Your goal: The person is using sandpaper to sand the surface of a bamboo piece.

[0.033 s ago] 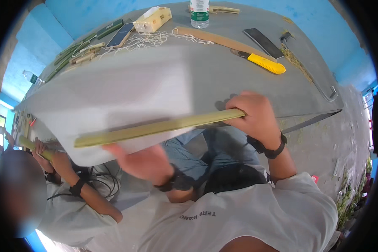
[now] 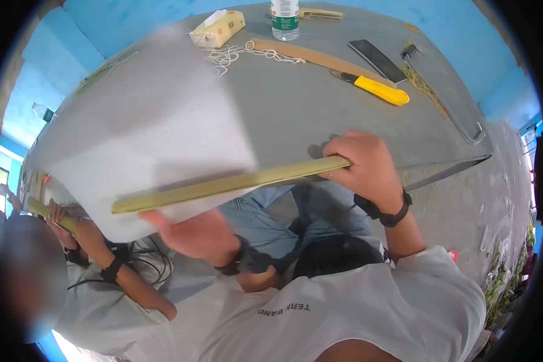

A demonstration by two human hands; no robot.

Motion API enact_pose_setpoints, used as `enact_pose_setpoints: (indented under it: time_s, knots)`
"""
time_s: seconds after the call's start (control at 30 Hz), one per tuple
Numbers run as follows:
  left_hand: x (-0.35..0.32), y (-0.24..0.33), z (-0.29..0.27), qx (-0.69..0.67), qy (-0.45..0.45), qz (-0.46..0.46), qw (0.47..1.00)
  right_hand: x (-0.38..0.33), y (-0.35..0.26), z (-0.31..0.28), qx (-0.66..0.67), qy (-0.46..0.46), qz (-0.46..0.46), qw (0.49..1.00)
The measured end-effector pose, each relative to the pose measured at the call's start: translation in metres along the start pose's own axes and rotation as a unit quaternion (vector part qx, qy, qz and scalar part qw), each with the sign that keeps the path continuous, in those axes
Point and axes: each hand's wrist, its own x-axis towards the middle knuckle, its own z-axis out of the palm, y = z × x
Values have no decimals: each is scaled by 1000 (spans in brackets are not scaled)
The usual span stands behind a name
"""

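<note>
A long green-yellow bamboo strip [image 2: 229,183] slants in front of me, its right end higher than its left. My right hand [image 2: 359,158] is closed round the right end. My left hand [image 2: 193,237], blurred by motion, is just below the strip's left part, its thumb over the lower edge of a large white sheet [image 2: 187,108]. The other fingers are not clearly visible, seemingly behind the sheet. The sheet is behind the strip and partly lifted over the table, blurred toward its top.
On the grey table [image 2: 283,96] lie a yellow utility knife [image 2: 381,90], a flat wooden strip [image 2: 320,59], a black phone [image 2: 377,60], white string [image 2: 229,55], a tissue pack [image 2: 218,29], a water bottle [image 2: 285,21] and a metal rod [image 2: 446,108]. At left, another person holds a bamboo piece [image 2: 39,207].
The white sheet has swung left and up, now covering the phone and most of the bamboo pieces at the far left. My left hand has shifted slightly left; the right barely moved.
</note>
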Motion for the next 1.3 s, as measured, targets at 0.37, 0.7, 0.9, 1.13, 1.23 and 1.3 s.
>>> enact_pose_setpoints:
  time_s: [0.37, 0.7, 0.9, 1.13, 1.23, 1.3]
  knots:
    - [-13, -21, -4, -6, 0, -25, 1000, -1, 17, 4, 86, 19, -49, 995]
    - [29, 38, -46, 28, -164, -74, 983, 1, -1, 1, 22, -1, -8, 1000]
    - [30, 35, -62, -18, -212, -53, 976, 1, 0, 2, 18, 4, -12, 1000]
    - [34, 3, -28, -43, -220, -29, 974, -2, 3, 1, -6, 26, -13, 1000]
    - [21, -11, -6, 19, -187, -69, 980, -2, 2, 1, 16, 24, -3, 1000]
    - [22, -12, 1, 37, -193, -109, 974, -1, 2, 1, 34, 19, 1, 999]
